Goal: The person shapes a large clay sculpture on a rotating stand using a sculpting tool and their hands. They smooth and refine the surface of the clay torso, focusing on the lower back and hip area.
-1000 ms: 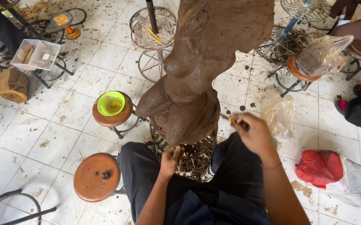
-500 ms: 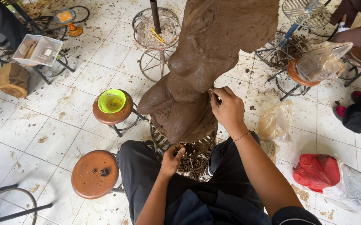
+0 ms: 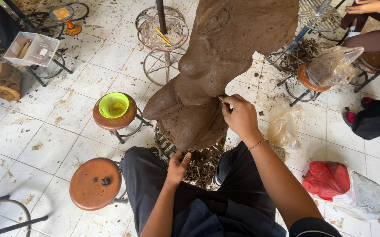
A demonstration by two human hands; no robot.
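A tall brown clay sculpture [image 3: 216, 74] stands on a round wire stand [image 3: 201, 156] between my knees. My right hand [image 3: 240, 116] presses against the sculpture's right side at mid height, fingers curled with a small bit of clay or a tool tip at the fingertips; which one I cannot tell. My left hand [image 3: 177, 166] rests low at the front of the sculpture's base, fingers bent against the clay and the stand's rim. I sit with dark trousers on a white tiled floor.
A stool bearing a green bowl [image 3: 114, 105] stands at left, a bare round stool [image 3: 95, 183] nearer. A red plastic bag [image 3: 328, 180] and a clear bag [image 3: 285, 127] lie at right. Another person's hand [image 3: 367, 6] and more wire stands are at top right.
My right hand has moved from out at the right side up and in against the sculpture's flank. My left hand stays at the base.
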